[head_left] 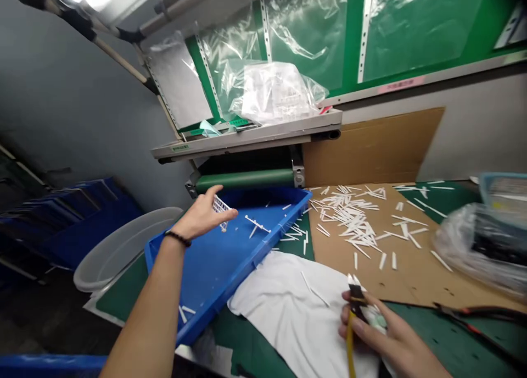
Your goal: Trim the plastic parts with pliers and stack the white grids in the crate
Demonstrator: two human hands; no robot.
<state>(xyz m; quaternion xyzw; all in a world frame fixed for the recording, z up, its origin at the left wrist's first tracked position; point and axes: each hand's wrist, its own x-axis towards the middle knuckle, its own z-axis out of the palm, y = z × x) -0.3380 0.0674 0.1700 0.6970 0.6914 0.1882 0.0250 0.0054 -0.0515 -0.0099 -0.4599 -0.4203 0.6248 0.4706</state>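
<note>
At the bottom right of the frame, the right hand [382, 334] closes around yellow-handled snips [351, 334] and a white plastic piece [376, 318], just beside a white cloth [284, 306]. Left of center, the left hand [200, 217], fingers partly spread, pinches a white plastic strip [220, 211] above a blue tray [230, 262]. Farther right, white plastic bits [349, 216] lie scattered across brown cardboard [428, 273].
</note>
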